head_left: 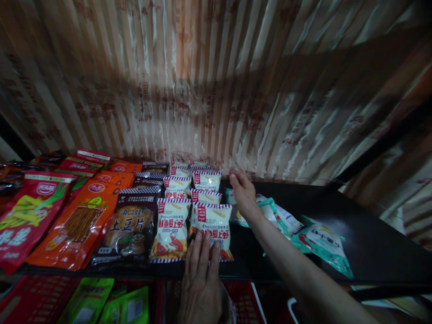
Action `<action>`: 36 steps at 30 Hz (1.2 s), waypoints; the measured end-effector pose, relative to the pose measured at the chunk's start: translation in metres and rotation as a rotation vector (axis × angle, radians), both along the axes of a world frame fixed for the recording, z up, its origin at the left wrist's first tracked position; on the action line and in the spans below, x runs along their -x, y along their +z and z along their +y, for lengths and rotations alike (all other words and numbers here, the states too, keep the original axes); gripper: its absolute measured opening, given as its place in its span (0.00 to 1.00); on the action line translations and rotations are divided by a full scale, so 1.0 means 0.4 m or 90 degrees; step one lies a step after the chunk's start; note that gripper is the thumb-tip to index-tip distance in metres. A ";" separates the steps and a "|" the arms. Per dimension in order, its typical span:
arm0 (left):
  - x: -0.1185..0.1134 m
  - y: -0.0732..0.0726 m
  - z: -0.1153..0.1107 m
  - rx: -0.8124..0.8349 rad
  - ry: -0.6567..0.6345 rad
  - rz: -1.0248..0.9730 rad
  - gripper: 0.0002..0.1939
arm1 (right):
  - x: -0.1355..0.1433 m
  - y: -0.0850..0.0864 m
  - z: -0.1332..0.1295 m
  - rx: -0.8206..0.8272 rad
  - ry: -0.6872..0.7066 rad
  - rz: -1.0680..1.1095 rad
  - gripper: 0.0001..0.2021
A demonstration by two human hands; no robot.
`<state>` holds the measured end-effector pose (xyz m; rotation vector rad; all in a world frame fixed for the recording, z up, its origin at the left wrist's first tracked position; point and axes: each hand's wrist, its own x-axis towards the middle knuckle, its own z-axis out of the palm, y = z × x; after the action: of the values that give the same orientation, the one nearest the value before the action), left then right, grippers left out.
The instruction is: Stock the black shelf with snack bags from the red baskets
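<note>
My left hand lies with its fingers spread and stretched out against the lower front of a white shrimp snack bag. Beside that bag stands a matching one, with more of the same white bags in rows behind both. Further back on the black shelf, my right hand reaches past the right side of the rows, its fingers curled; what they hold, if anything, is hidden. Under and beside my right wrist lie teal and white snack bags, and another teal bag rests to the right.
Dark brown chip bags, orange bags and pink-red bags fill the shelf's left side. Below are a red basket and green packets. Behind the shelf hangs a corrugated sheet; a dark bar slants at right.
</note>
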<state>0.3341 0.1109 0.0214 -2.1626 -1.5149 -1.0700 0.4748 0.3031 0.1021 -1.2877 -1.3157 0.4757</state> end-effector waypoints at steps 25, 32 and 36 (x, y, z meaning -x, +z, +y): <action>0.022 0.002 -0.040 0.065 -0.070 0.003 0.28 | 0.053 -0.152 -0.541 0.081 0.103 -0.252 0.22; 0.027 0.006 -0.032 0.069 -0.069 -0.032 0.26 | 0.066 -0.147 -0.518 0.089 0.113 -0.231 0.22; 0.029 0.011 -0.025 0.055 -0.070 -0.060 0.26 | 0.074 -0.130 -0.507 0.066 0.107 -0.221 0.21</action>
<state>0.3226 0.1009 0.0257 -2.3078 -1.5248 -1.1784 0.4453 0.1005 0.0500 -1.3940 -1.7179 0.4558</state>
